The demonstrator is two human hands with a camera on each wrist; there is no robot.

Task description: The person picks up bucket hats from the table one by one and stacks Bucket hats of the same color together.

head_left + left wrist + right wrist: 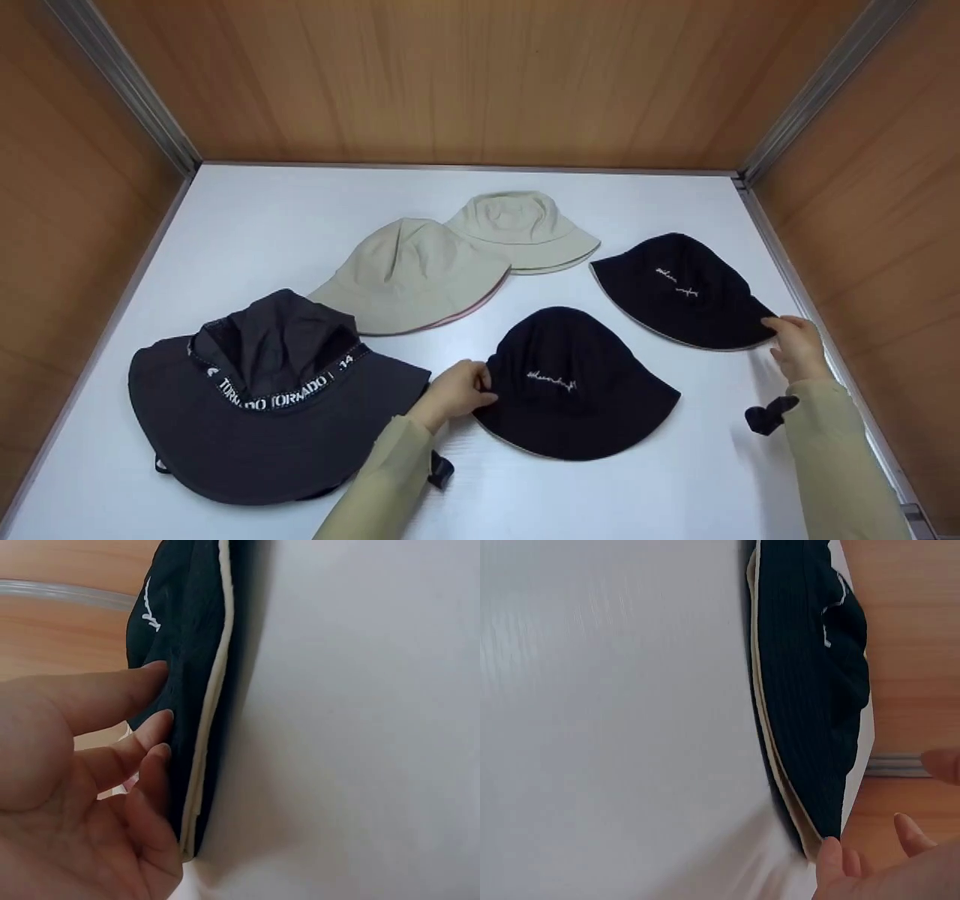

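A black bucket hat [577,390] with white script lies at front centre. My left hand [455,390] is at its left end, bent fingertips and thumb against the dark cloth [184,690]; I cannot tell whether they pinch it. Farther right lies a second black bucket hat [675,300], also with white script. Its right brim tip meets the fingertips of my right hand [799,345], whose thumb stands apart from the cloth. In the right wrist view, a pale lining edge [759,682] shows along this hat's brim, and a gap opens between its layers near the fingers.
At the left lies a wide dark grey hat [262,442] with a lettered band. Behind it are a beige bucket hat [412,277] with a reddish brim edge and a paler bucket hat [525,225], overlapping. Wood-grain panels [465,82] enclose the white table [300,195].
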